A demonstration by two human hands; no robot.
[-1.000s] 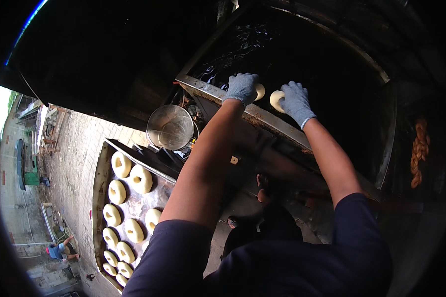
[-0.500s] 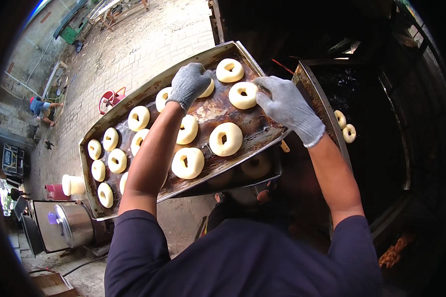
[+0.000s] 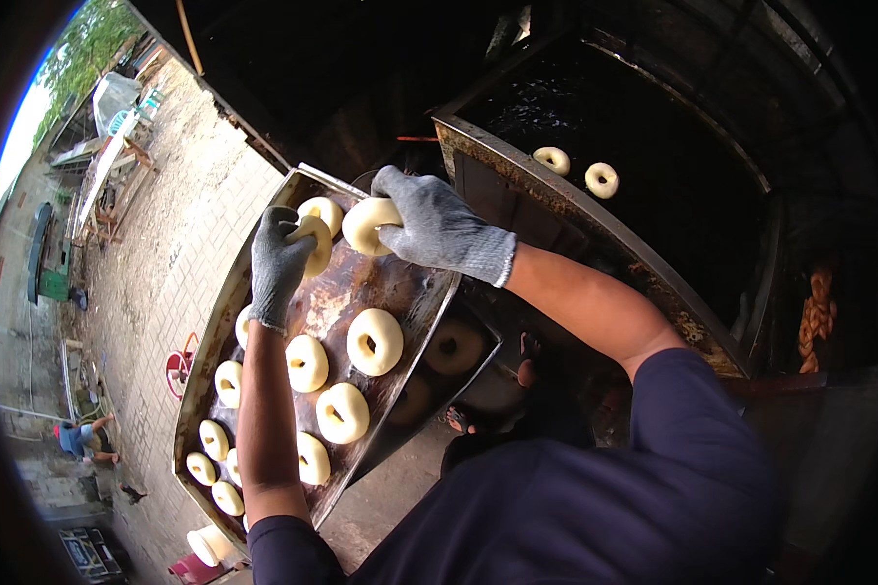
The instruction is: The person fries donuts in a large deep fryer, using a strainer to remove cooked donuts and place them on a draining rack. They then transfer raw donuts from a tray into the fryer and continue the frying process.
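We wear grey knitted gloves with ribbed cuffs on both hands, a dark navy short-sleeved T-shirt and dark sandals.

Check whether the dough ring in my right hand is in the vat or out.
Out: your right hand grips the dough ring over the tray, apart from the vat.

A smooth, pale dough ring tilts over the tray; a plumper pale ring hangs just beside it.
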